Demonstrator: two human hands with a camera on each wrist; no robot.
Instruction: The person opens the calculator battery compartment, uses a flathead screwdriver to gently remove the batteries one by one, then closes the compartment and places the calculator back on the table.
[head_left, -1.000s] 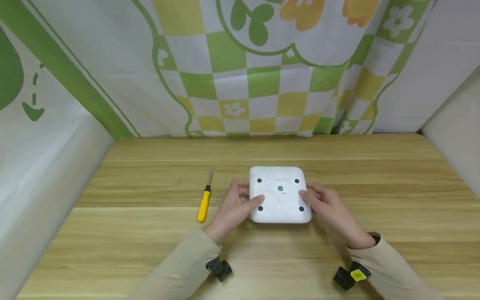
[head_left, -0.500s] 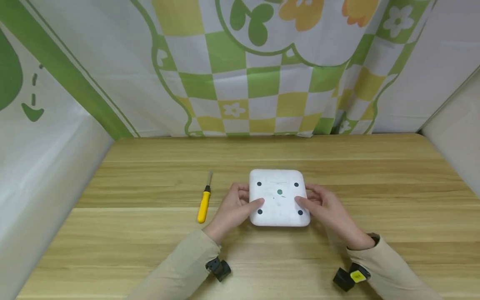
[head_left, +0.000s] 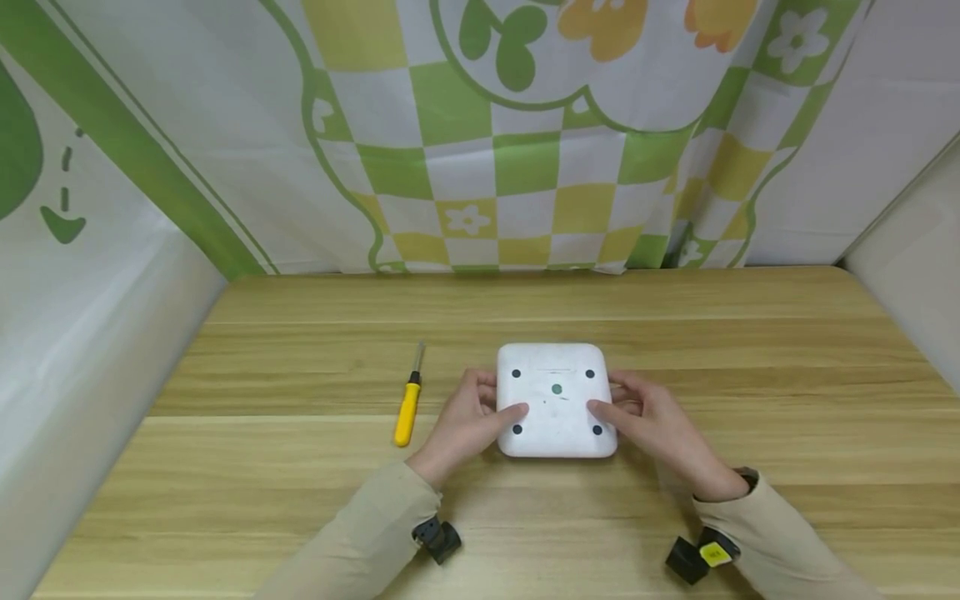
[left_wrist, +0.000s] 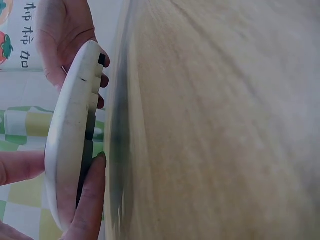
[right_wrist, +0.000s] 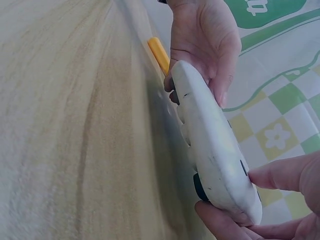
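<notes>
A square white calculator [head_left: 557, 433] with rounded corners is held back side up between both hands. Its back shows dark round feet near the corners and a green dot in the middle. In the left wrist view, raised white and dark keys [left_wrist: 90, 120] face the table, with a gap below them. My left hand [head_left: 472, 421] grips the left edge, thumb on the back and fingers underneath. My right hand [head_left: 656, 421] holds the right edge the same way. Left of the left hand, a screwdriver [head_left: 407, 408] with a yellow handle lies on the table, tip pointing away.
The wooden table [head_left: 300, 500] extends around the hands. A green, yellow and white checked curtain [head_left: 525, 167] hangs along its back edge. White sheeting [head_left: 97, 333] stands at the left side. A black wrist device [head_left: 437, 539] is strapped to each forearm.
Both hands have brought the calculator slightly down the head view, toward the person, and a little left. The right thumb has slid a little inward over its back. The screwdriver stays where it was.
</notes>
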